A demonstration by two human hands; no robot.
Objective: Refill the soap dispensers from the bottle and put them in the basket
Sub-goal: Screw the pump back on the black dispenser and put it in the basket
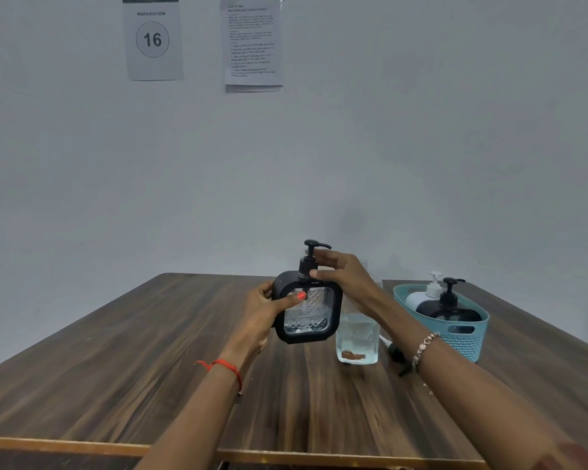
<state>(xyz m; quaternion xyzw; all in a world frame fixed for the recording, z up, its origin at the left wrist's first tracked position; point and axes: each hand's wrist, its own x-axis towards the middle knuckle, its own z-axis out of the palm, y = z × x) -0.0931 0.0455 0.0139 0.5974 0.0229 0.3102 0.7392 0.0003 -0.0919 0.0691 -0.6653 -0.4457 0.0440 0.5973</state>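
Note:
I hold a square black soap dispenser (308, 313) with a clear diamond-patterned window above the table. My left hand (269, 312) grips its left side, thumb across the window. My right hand (345, 278) is closed on the collar of its black pump head (311, 256). Behind and to the right stands a clear refill bottle (357, 337) part full of clear liquid, its top hidden by my right wrist. A teal basket (469, 337) at the right holds a dark dispenser (450, 308) and a white one (426, 293).
A loose black pump cap (399, 357) lies on the wooden table (150, 351) beside the bottle, partly behind my right forearm. The table's front edge runs along the bottom. A grey wall with two posted sheets stands behind.

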